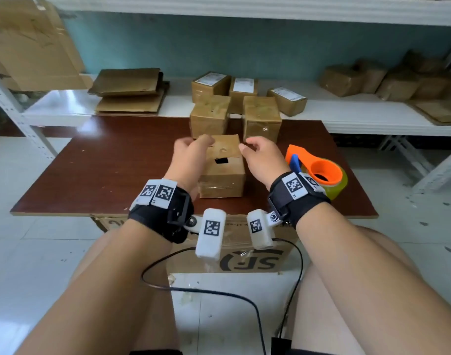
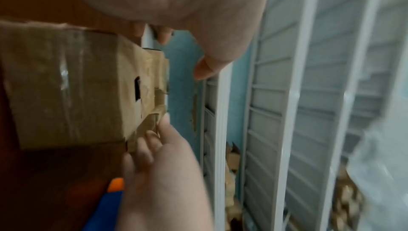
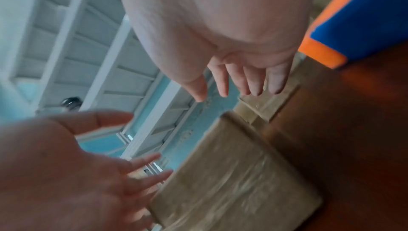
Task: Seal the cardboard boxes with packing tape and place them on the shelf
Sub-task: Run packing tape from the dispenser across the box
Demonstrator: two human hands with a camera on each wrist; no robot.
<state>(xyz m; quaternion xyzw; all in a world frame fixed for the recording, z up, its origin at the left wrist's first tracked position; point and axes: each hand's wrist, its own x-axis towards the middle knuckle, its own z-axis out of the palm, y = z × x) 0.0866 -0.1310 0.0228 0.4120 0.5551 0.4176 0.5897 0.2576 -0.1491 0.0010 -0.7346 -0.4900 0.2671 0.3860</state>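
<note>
A small cardboard box (image 1: 222,172) stands on the brown table (image 1: 111,165), its top flaps folded down with a small dark gap (image 1: 221,160) between them. My left hand (image 1: 191,149) hovers over the box's far left corner, fingers loosely spread and holding nothing. My right hand (image 1: 257,155) is at the far right corner; in the left wrist view its fingertips (image 2: 154,133) touch a flap edge of the box (image 2: 66,86). In the right wrist view both hands show straight fingers above the box (image 3: 232,173). The orange tape dispenser (image 1: 319,170) lies just right of my right wrist.
Two taped boxes (image 1: 210,116) (image 1: 261,119) stand at the table's far edge. The white shelf (image 1: 373,119) behind holds three labelled boxes (image 1: 243,89), flattened cardboard (image 1: 128,90) and a pile of parcels (image 1: 385,78). A large printed carton (image 1: 245,254) sits under the table.
</note>
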